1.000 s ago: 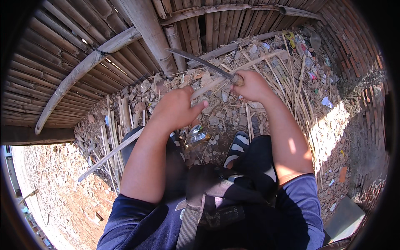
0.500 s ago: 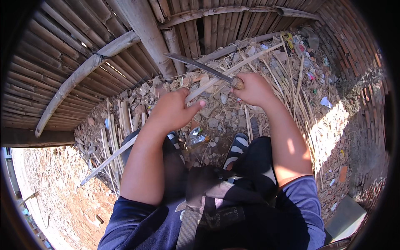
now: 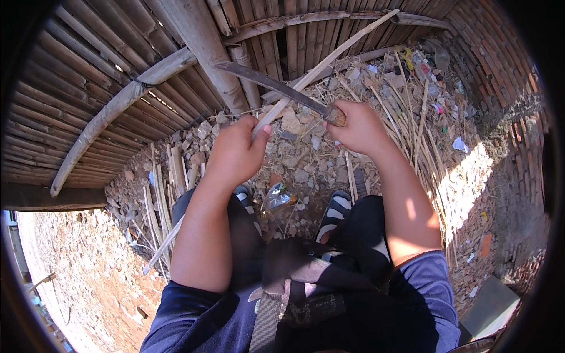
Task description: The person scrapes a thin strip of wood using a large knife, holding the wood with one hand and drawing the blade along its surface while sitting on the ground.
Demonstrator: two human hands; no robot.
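My left hand [image 3: 234, 152] is closed round a long pale bamboo strip [image 3: 344, 47]. The strip slants from beside my left forearm up to the far right, its tip in front of the bamboo wall. In my right hand [image 3: 360, 128] is a machete [image 3: 273, 87], gripped by its short wooden handle. Its dark, slightly curved blade points to the far left and crosses the strip just beyond my left hand. Whether the blade touches the strip, I cannot tell.
Split bamboo strips [image 3: 428, 153] lie piled on the right, and more strips [image 3: 158, 203] on the left. Rubble and litter cover the ground around a clear plastic wrapper [image 3: 278, 199]. A bamboo wall [image 3: 88, 88] and post [image 3: 203, 50] stand ahead; a brick wall [image 3: 500, 65] is at right.
The strip's far end has swung upward, and its near end has moved right toward my forearm. My left hand has closed more tightly round it. The machete's tip has shifted slightly left and up.
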